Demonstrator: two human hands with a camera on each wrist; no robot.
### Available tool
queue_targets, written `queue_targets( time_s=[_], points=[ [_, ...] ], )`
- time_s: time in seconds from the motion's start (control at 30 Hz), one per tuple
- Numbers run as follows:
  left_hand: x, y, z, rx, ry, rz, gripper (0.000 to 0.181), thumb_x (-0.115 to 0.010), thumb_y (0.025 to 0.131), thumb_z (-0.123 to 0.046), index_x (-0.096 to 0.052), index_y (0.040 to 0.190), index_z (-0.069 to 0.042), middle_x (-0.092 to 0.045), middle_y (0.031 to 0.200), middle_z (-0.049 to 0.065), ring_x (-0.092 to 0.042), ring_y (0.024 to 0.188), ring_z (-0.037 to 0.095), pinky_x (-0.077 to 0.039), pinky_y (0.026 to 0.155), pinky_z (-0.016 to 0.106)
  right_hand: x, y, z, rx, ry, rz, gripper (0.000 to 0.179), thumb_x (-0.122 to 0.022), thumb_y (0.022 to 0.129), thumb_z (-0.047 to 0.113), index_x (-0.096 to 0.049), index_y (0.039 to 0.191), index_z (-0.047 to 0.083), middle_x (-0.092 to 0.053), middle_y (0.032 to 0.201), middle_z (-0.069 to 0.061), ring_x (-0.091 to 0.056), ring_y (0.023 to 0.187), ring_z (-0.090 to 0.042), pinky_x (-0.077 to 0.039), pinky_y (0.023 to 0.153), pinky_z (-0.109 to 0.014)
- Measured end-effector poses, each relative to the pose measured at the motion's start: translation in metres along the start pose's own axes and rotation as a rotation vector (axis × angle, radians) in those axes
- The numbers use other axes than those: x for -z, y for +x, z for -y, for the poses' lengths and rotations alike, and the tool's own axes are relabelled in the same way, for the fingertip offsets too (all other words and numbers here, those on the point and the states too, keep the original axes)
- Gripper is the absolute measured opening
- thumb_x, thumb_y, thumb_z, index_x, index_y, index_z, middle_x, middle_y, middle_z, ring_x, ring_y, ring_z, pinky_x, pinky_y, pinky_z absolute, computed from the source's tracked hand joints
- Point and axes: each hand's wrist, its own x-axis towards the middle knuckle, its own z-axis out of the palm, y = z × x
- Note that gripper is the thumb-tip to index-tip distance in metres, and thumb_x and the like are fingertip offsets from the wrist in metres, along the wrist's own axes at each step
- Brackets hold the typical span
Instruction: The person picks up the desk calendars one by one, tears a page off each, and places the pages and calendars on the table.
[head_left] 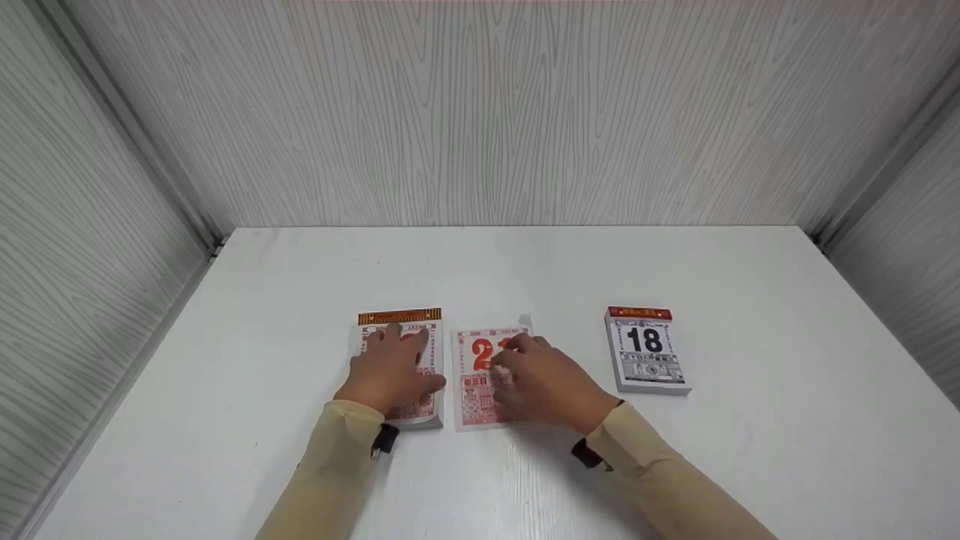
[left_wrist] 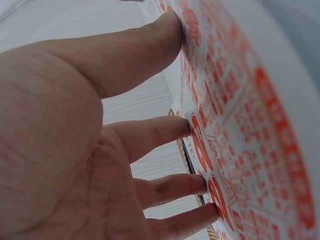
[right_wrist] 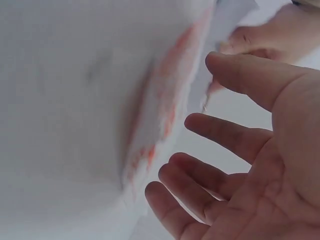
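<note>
The left hand [head_left: 390,375] rested spread fingers on a calendar [head_left: 427,364]. The right hand [head_left: 553,381], loosely bent fingers empty, hovered over a sheet [head_left: 475,390].

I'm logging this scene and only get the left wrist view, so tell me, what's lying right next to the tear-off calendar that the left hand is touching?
Observer: A separate page printed in red lies just to its right, as the head view shows.
Operator: Okay, and where's the right hand?
Observer: In the head view, the right hand is over the right side of that page, covering part of it.
Operator: Anything farther over that I'm missing?
Observer: Yes, a second tear-off calendar showing a black 18 lies on the far side of that hand.
</note>
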Motion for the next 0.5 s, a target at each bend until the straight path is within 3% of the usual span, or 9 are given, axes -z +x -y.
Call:
queue_targets(
  time_s=[0.13,0.33,0.5],
  points=[
    [0.000,-0.001,0.000,0.008,-0.010,-0.002,0.080,-0.077,0.090,-0.042,-0.044,0.158,-0.014,-0.032,0.162,0.026,-0.029,0.147,0.051,-0.032,0.110,0.074,0.028,-0.011,-0.022,-0.078,0.082,-0.040,0.047,-0.076,0.095,0.031,-0.066,0.135,0.008,-0.059,0.137,-0.010,-0.057,0.127,-0.030,-0.050,0.105,-0.048],
    [0.000,-0.002,0.000,0.017,-0.027,-0.002,0.081,-0.077,0.090,-0.041,-0.044,0.158,-0.014,-0.032,0.162,0.025,-0.028,0.148,0.051,-0.030,0.110,0.075,0.070,-0.033,-0.077,-0.206,0.169,-0.144,0.046,-0.069,0.100,0.027,-0.060,0.138,0.003,-0.059,0.136,-0.016,-0.060,0.125,-0.036,-0.052,0.100,-0.053],
    [0.003,-0.003,0.002,0.019,-0.056,-0.011,0.081,-0.078,0.089,-0.039,-0.043,0.158,-0.013,-0.032,0.162,0.025,-0.028,0.148,0.050,-0.029,0.111,0.075,0.086,-0.045,-0.127,-0.382,0.179,-0.189,0.062,-0.061,0.104,0.029,-0.040,0.151,-0.006,-0.054,0.137,-0.028,-0.055,0.125,-0.043,-0.048,0.101,-0.059]
  ],
)
